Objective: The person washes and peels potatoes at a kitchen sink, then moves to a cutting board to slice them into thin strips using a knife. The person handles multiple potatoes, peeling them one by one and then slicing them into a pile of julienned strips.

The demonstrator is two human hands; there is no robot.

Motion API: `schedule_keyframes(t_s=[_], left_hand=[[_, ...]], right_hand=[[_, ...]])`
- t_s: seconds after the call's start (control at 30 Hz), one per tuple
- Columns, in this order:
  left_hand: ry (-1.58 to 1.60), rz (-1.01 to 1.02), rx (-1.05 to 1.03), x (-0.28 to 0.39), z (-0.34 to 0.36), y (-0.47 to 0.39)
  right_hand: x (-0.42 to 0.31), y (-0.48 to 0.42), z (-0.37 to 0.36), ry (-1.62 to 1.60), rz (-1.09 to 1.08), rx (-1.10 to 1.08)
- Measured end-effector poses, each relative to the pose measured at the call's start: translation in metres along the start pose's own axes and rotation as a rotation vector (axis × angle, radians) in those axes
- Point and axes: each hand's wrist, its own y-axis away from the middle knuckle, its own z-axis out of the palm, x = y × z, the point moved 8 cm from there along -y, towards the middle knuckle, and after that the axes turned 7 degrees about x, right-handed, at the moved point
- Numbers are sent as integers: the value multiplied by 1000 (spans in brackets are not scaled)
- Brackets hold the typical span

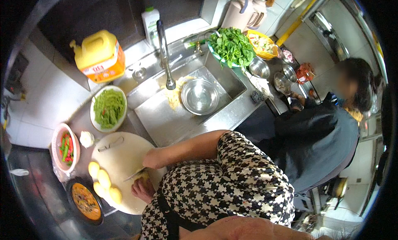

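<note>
My right hand (pixel 153 158) grips a kitchen knife (pixel 134 174), whose blade slants down over the round cutting board (pixel 124 156). Close beneath it, my left hand (pixel 143 189) holds a yellow piece of food (pixel 143 175), probably potato, against the board; fingers and blade hide part of it. Several peeled potatoes (pixel 104 178) lie along the board's left edge. Near the board's top rests a thin bent metal tool (pixel 111 144), perhaps a peeler.
A steel sink (pixel 155 122) holds a metal bowl (pixel 200 97) beside peelings (pixel 174 98). Around the board stand a plate of sliced greens (pixel 108 109), a pink basket of peppers (pixel 66 148), garlic (pixel 87 138) and an orange dish (pixel 86 201). A co-worker (pixel 317 137) bends over the counter at right.
</note>
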Motion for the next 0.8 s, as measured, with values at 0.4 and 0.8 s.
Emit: schedule_keyframes(t_s=[0.4,0.8], left_hand=[[29,206,197,-29,10,-22],[104,81,-289,0,2,-54]], right_hand=[[11,-30,-5,205,83,-244],[0,0,-39,-16,-389,585]])
